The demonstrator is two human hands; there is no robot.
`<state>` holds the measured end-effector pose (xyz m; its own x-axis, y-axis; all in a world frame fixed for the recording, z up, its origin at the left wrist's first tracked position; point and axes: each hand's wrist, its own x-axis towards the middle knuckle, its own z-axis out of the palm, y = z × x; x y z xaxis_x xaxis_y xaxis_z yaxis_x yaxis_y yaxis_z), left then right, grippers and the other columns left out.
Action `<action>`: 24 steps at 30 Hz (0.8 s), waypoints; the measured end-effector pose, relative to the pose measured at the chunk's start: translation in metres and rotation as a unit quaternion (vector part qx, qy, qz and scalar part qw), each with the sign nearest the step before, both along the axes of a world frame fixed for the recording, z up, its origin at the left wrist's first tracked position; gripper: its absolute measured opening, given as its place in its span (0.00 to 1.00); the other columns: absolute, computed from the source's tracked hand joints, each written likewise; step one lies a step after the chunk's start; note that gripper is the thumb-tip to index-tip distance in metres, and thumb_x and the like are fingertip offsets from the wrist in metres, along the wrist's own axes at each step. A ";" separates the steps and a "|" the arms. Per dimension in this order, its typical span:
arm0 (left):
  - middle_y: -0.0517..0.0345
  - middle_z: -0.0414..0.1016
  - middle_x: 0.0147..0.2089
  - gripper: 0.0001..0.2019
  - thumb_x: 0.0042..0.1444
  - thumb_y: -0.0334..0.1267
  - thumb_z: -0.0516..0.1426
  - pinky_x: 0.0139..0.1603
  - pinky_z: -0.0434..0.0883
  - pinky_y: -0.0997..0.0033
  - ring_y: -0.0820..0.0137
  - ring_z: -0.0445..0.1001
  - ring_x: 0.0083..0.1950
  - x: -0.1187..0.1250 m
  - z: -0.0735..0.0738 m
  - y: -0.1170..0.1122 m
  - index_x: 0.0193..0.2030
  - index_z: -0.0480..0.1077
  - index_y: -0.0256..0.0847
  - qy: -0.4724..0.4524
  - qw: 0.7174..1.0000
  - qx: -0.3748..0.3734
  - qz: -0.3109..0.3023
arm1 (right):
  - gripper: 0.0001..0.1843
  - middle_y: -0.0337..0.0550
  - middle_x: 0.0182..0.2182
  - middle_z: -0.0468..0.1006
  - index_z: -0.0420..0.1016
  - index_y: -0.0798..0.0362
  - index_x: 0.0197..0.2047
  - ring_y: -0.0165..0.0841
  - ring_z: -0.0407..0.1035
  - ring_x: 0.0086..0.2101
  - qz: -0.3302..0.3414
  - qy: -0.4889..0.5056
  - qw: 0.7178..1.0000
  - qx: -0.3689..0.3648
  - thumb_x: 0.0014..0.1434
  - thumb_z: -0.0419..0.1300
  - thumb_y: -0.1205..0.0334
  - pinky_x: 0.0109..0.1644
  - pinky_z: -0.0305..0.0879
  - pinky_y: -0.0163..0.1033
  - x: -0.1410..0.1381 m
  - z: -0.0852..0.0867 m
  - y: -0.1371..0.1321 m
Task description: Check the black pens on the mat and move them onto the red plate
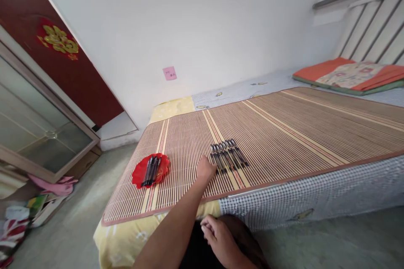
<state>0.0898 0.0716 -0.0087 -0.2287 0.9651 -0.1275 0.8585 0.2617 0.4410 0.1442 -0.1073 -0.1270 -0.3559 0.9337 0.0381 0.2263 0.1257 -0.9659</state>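
Note:
A row of several black pens (229, 155) lies side by side on the slatted bamboo mat (268, 134), roughly parallel. My left hand (206, 168) is at the left end of this row, closed with its fingertips at the leftmost pen; the back of the hand partly hides them. To its left, a red scalloped plate (135, 175) holds several more dark pens (152, 171) lying together. My right hand (218, 235) rests near my lap by the bed's front edge, fingers loosely curled with nothing visible in them.
The mat covers a bed with a yellow and checked sheet (268, 206). A folded orange quilt (375, 77) lies at the far right, near the slatted headboard (375, 25). A pink note (169, 73) is on the wall. A glass-fronted cabinet (44, 130) stands left.

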 end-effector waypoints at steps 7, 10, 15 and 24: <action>0.49 0.78 0.50 0.15 0.65 0.43 0.62 0.52 0.75 0.55 0.61 0.78 0.50 -0.004 -0.009 0.007 0.52 0.74 0.35 -0.020 0.999 -0.046 0.017 | 0.10 0.37 0.25 0.74 0.74 0.52 0.41 0.32 0.70 0.27 0.004 0.004 1.000 0.001 0.67 0.51 0.63 0.33 0.63 0.34 0.001 0.007 0.001; 0.50 0.78 0.49 0.12 0.64 0.42 0.63 0.51 0.76 0.56 0.62 0.78 0.49 -0.016 -0.011 0.007 0.48 0.74 0.35 -0.058 0.997 -0.040 0.028 | 0.10 0.36 0.25 0.73 0.74 0.52 0.41 0.32 0.70 0.26 0.006 -0.004 1.000 0.000 0.66 0.51 0.64 0.34 0.63 0.34 0.003 0.005 0.002; 0.57 0.75 0.32 0.12 0.60 0.40 0.63 0.38 0.72 0.67 0.68 0.75 0.35 -0.056 -0.006 -0.029 0.30 0.70 0.37 -0.191 0.981 0.026 0.037 | 0.11 0.36 0.24 0.73 0.75 0.53 0.39 0.32 0.70 0.27 0.007 -0.011 1.000 0.010 0.65 0.52 0.64 0.33 0.61 0.34 0.005 0.005 0.000; 0.66 0.65 0.23 0.21 0.50 0.59 0.64 0.26 0.62 0.76 0.75 0.63 0.23 -0.129 -0.050 -0.197 0.32 0.68 0.42 -0.513 0.824 0.191 0.146 | 0.15 0.43 0.32 0.80 0.79 0.52 0.45 0.37 0.76 0.36 -0.046 -0.003 0.997 0.067 0.69 0.52 0.57 0.41 0.69 0.37 0.050 0.066 0.044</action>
